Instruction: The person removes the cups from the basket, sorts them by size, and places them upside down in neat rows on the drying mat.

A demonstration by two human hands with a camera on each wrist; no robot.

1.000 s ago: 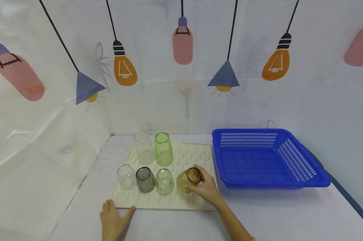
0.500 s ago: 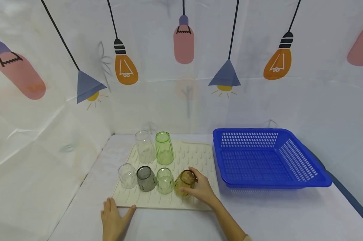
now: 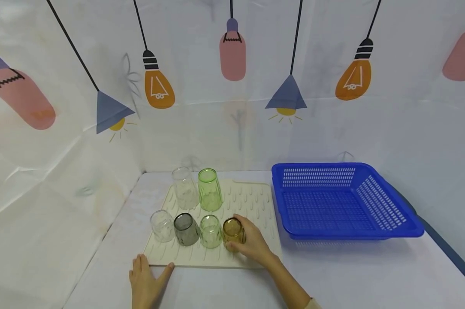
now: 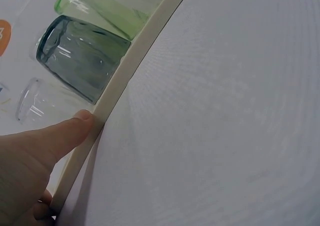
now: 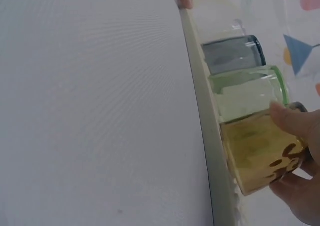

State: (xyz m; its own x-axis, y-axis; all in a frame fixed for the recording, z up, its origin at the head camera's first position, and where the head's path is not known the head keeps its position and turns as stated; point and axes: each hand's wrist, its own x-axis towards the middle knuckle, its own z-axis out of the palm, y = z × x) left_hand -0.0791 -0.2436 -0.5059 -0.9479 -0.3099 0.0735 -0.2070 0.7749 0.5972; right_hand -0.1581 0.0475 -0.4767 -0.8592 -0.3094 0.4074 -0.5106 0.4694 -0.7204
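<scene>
My right hand (image 3: 253, 242) holds an amber glass (image 3: 232, 230) between thumb and fingers, at the right end of the front row on a cream draining mat (image 3: 252, 206). The amber glass (image 5: 260, 153) looks slightly tilted in the right wrist view; whether its whole end touches the mat, I cannot tell. Left of it stand a pale green glass (image 3: 211, 231), a grey glass (image 3: 186, 230) and a small clear glass (image 3: 163, 226). My left hand (image 3: 145, 281) rests at the mat's front left corner, fingers spread. Its thumb (image 4: 75, 131) touches the mat's front edge in the left wrist view.
Behind the front row stand a tall clear glass (image 3: 185, 189) and a tall green glass (image 3: 210, 191). To the right of the mat sits a blue plastic basket (image 3: 317, 234) with slotted walls. A white printed sheet (image 3: 201, 128) hangs behind the white-covered table (image 3: 352, 274).
My right hand has carried the amber glass left, to beside the pale green glass, and the amber glass is more upright. The left hand stays at the mat's corner.
</scene>
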